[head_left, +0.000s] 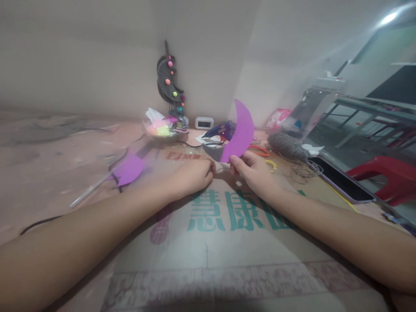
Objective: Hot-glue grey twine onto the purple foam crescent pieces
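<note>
A purple crescent [244,134], flat like paper or foam sheet, stands upright above the cardboard. My right hand [255,171] pinches its lower edge between thumb and fingers. A dark grey piece [215,152] shows at the crescent's lower left end; whether the two are joined I cannot tell. Just below that grey piece, my left hand [196,174] is closed with its fingers curled; what it may hold is hidden. Left of my left forearm lies another purple cut-out [130,169] beside a clear stick [91,189].
Printed cardboard [201,251] covers the table. Behind my hands are a glue gun [221,130], a small clock [204,123], a bowl [162,135] and a dark crescent decoration [167,82] with coloured pompoms. On the right lie grey yarn [287,146], orange-handled scissors [260,151] and a phone [341,180].
</note>
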`<action>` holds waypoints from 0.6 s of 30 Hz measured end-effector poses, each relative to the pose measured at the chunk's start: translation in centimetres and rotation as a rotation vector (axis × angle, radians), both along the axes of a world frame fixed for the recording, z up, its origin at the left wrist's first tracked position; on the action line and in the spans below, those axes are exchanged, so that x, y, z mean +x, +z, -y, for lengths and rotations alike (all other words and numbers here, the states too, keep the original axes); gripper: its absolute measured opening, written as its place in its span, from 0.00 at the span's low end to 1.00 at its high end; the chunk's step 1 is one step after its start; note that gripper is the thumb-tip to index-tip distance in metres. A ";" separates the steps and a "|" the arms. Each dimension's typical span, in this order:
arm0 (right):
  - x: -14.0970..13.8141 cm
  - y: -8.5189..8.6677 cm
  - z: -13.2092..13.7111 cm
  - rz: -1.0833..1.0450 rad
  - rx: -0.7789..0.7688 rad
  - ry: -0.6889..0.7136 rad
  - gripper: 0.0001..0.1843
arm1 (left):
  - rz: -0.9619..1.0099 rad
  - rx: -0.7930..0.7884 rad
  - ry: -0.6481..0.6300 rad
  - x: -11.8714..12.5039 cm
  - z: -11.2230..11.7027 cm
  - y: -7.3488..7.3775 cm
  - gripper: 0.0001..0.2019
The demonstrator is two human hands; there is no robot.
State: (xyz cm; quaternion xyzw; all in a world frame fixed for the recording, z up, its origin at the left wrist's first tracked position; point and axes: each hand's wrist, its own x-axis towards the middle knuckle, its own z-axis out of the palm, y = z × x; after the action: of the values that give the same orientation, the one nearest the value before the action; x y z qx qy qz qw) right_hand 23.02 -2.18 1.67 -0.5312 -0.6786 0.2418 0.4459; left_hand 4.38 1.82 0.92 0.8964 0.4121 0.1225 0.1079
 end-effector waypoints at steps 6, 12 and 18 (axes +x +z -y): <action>0.2 0.0 -0.3 -0.058 0.025 -0.038 0.18 | -0.013 0.122 -0.023 0.6 0.6 -1.0 0.20; 0.4 -0.2 -0.5 -0.066 0.023 -0.047 0.19 | -0.103 -0.437 -0.439 -0.2 5.1 3.3 0.37; 0.5 -0.4 -0.5 -0.073 0.054 -0.059 0.20 | 0.102 -0.549 -0.443 -0.7 6.5 5.3 0.21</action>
State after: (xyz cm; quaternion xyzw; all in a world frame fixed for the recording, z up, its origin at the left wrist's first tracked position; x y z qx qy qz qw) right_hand 23.56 -1.66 1.27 -0.5294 -0.6522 0.2294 0.4917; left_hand 3.66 -4.65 6.26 0.8945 0.2192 0.0252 0.3889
